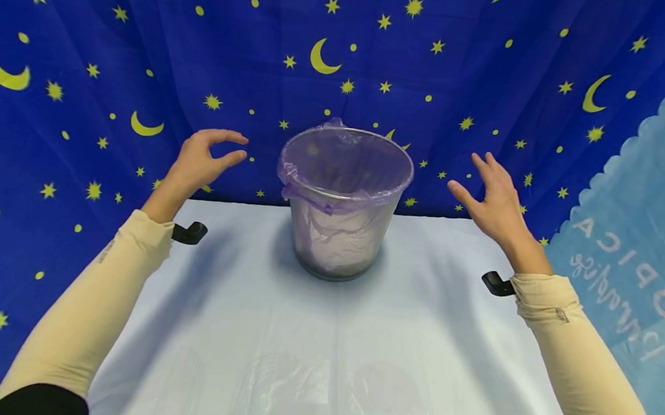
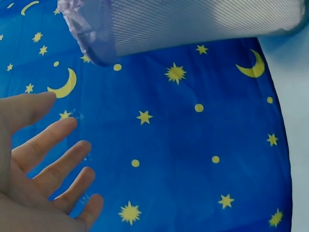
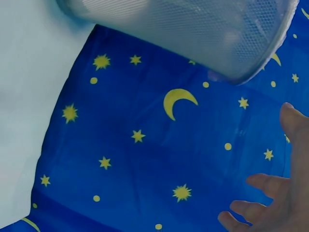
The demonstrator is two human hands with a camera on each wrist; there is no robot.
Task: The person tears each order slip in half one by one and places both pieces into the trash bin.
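Note:
A mesh wastebasket (image 1: 339,234) stands upright at the back of the table, lined with a thin purple bag (image 1: 333,201) folded over its rim. To its left my left hand (image 1: 198,161) hovers in the air, fingers apart and holding nothing. My right hand (image 1: 494,201) is raised on the other side with its fingers spread, also apart from the basket. Both wrist views show the basket's mesh side (image 2: 193,24) beyond the fingers, and neither hand touches it. In the right wrist view, part of the hand (image 3: 270,198) is cut off by the frame.
A white cloth (image 1: 299,335) covers the table. Behind it hangs a blue curtain (image 1: 250,64) with yellow stars and moons. At the right is a light blue sheet (image 1: 648,213) with lettering. Black wrist mounts (image 1: 190,233) sit on both forearms.

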